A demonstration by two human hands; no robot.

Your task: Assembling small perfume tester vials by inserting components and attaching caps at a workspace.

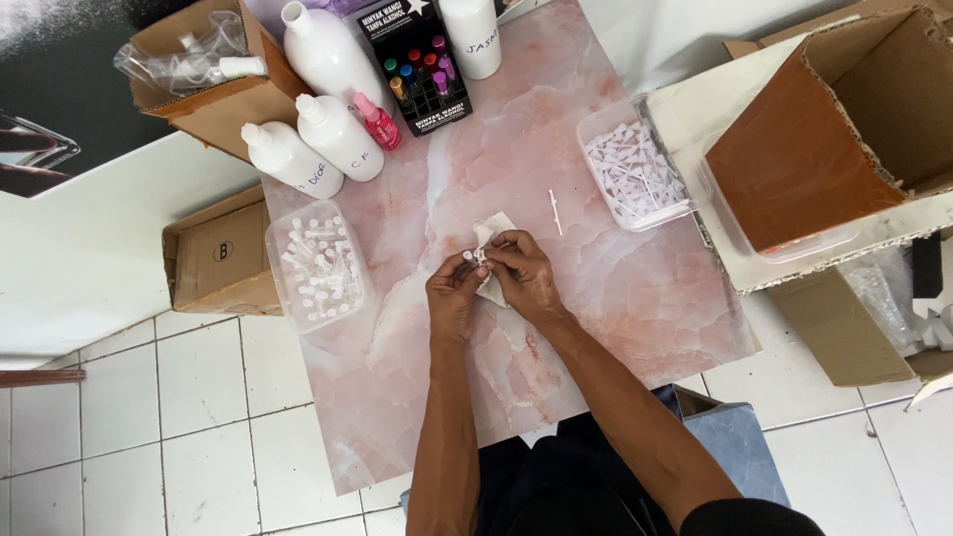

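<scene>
Here the left hand (455,293) and right hand (521,273) meet over the middle of the pink marbled sheet (596,288), fingertips pinched together on a tiny vial (474,258), with a white cloth (492,238) under the right fingers. Just beyond lies a thin white stick (556,211). To the left sits a clear tub of small vials (318,266); to the right, a tub of white caps (635,174). Farther back stand 4 white bottles (338,136).

White tiled floor (199,417), pink marbled tabletop (615,298)
</scene>
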